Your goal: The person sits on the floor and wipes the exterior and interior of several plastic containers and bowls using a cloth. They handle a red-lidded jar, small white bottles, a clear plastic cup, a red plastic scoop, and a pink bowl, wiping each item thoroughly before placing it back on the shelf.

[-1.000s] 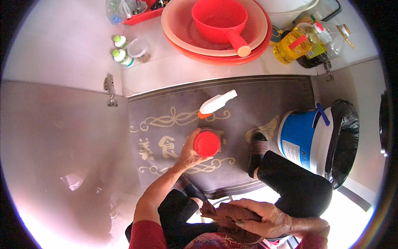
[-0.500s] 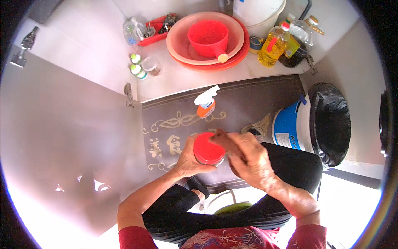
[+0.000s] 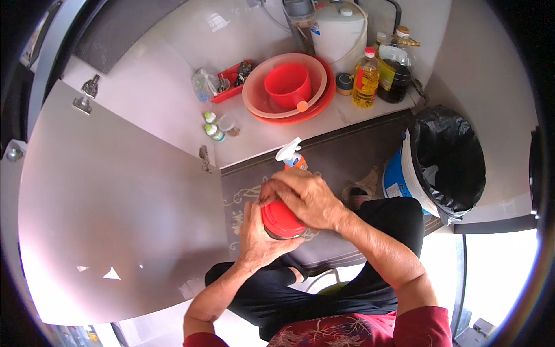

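Red-lidded jar [image 3: 281, 221]: you hold it in front of you, above the dark patterned mat [image 3: 341, 168] and over your knees; only its red lid and a dark rim under it show, the body is hidden in your palm.
Left hand [image 3: 258, 240]: your fingers are wrapped around the jar from below and the left, thumb up along its side, closed tight on it.
Right hand [image 3: 303, 196]: it lies over the top of the lid, fingers curled down and pressed on the lid's far edge, gripping it.
Spray bottle [image 3: 291, 156]: white trigger head and orange body, standing on the mat just beyond your right knuckles; whether it touches them you cannot tell.
Cupboard door [image 3: 115, 202]: swung open at your left, pale and glossy, with a hinge on its edge.
Floor beyond the mat: a red scoop [image 3: 289, 85] sits inside stacked pink and red basins [image 3: 315, 69]; two oil bottles [image 3: 381, 72] stand to their right, small jars [image 3: 215, 127] to their left.
Bin [image 3: 448, 159]: blue and white bucket lined with a black bag, at your right, just beside your knee.
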{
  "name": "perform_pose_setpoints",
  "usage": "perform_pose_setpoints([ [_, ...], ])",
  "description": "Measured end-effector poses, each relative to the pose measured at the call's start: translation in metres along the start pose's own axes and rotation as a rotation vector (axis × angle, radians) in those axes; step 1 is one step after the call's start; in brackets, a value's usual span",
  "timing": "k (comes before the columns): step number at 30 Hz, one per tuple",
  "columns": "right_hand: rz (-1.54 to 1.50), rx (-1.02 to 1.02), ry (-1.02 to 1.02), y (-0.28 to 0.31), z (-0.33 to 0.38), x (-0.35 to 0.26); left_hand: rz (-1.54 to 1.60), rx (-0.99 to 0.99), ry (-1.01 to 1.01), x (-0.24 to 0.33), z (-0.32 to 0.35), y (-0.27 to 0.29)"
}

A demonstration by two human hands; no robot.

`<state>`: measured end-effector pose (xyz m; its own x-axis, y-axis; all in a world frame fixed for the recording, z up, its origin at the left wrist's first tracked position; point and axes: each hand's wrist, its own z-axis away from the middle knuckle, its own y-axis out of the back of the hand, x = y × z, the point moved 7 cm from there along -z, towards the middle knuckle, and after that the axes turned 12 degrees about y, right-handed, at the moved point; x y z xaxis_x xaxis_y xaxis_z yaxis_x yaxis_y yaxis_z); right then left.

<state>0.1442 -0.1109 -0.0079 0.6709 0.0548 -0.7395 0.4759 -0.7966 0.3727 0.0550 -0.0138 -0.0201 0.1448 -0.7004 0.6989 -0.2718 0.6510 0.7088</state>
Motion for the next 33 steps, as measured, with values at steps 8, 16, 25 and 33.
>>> perform_pose_setpoints([
  [8, 0.210, -0.007, 0.271, -0.012, -0.010, -0.030, -0.064, 0.119, 0.015, 0.000, -0.002, 0.010],
  [16, 0.311, -0.001, 0.405, -0.018, -0.002, -0.062, 0.110, 0.140, -0.025, -0.014, 0.001, 0.014],
  [25, -1.016, 0.259, -0.303, -0.011, -0.023, 0.016, 0.630, -0.013, 0.104, -0.014, -0.001, 0.019],
  [33, 0.075, 0.250, 0.133, -0.010, 0.009, -0.044, 0.998, 0.101, 0.233, -0.031, -0.017, 0.022],
])
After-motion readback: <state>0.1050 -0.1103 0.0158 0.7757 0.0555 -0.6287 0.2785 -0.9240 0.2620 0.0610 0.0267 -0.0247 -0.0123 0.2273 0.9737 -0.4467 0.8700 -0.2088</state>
